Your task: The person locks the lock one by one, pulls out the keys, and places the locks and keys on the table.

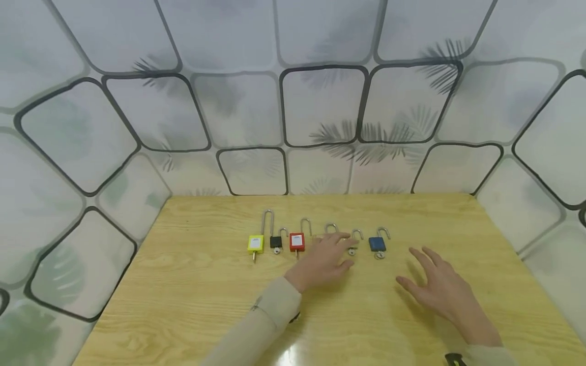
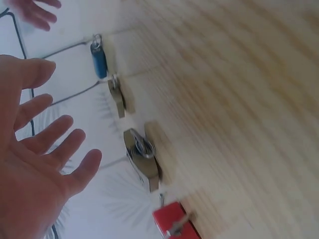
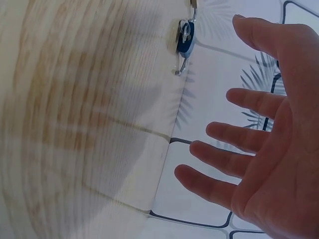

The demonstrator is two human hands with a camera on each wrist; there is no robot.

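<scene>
While your left hand [image 1: 322,258], loosely spread and empty, hovers near the larger brass-coloured padlock [image 2: 144,170], your right hand [image 1: 441,287], likewise, hangs above the wood-grained surface [image 1: 183,305].

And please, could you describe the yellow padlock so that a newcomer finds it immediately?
On the wooden table, a row of padlocks lies towards the far edge. The yellow padlock is at the row's left end, beside a small black padlock. Its bright yellow body and the longest visible shackle set it apart.
</scene>
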